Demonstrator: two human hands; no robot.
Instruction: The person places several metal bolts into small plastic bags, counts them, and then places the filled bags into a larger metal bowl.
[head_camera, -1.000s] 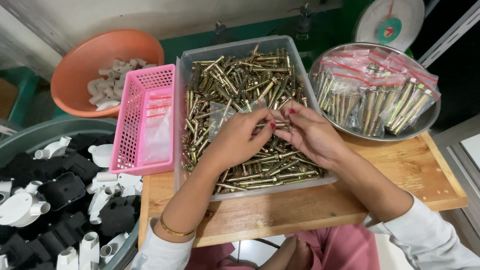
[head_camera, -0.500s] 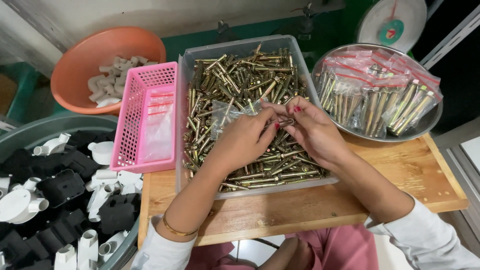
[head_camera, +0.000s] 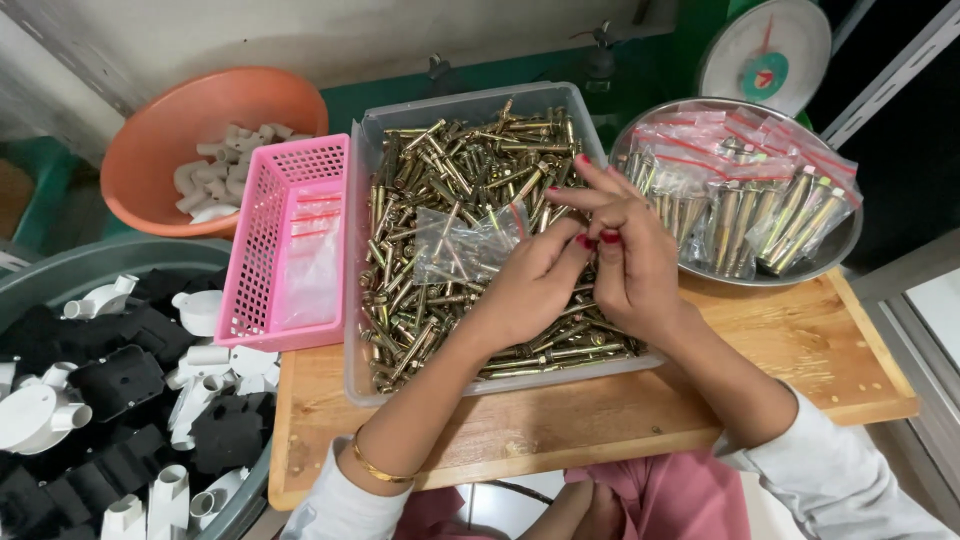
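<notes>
Both hands meet over the clear bin (head_camera: 372, 140) of brass anchor bolts (head_camera: 450, 170). The left hand (head_camera: 525, 290) pinches a small clear bag (head_camera: 462, 245), its long axis stretching toward nine o'clock. The right hand (head_camera: 630, 255) pinches beside it, upper fingers splayed.

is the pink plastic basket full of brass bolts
No, the pink plastic basket holds only flat clear bags; the brass bolts fill the clear plastic tub beside it.
</notes>
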